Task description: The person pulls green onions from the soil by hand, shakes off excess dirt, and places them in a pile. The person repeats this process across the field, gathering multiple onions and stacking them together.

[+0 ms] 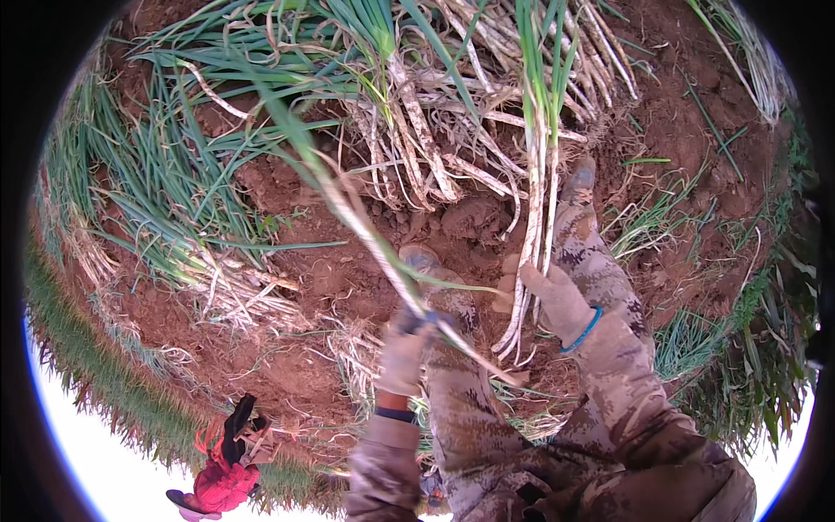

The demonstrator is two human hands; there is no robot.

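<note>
In the lower middle, my gloved left hand [403, 355] grips a long green onion [365, 225], blurred by motion. Its leaves point up and left, and its thin white end slants down to the right. Off to the right, my gloved right hand [558, 297] is closed around a small bunch of green onions [536, 169], held upright with leaves at the top and white roots below the fingers. Ahead of both hands, a large heap of pulled green onions [417, 111] lies on the soil; some stalks carry dirt and dry husks.
Reddish-brown soil [287, 365] surrounds my boots and camouflage trouser legs [466, 404]. More onion bundles lie at left [215, 280] and upper right [750, 72]. Loose leaves [659, 215] are scattered at right. A person in red [225, 486] is at lower left, near a grassy edge.
</note>
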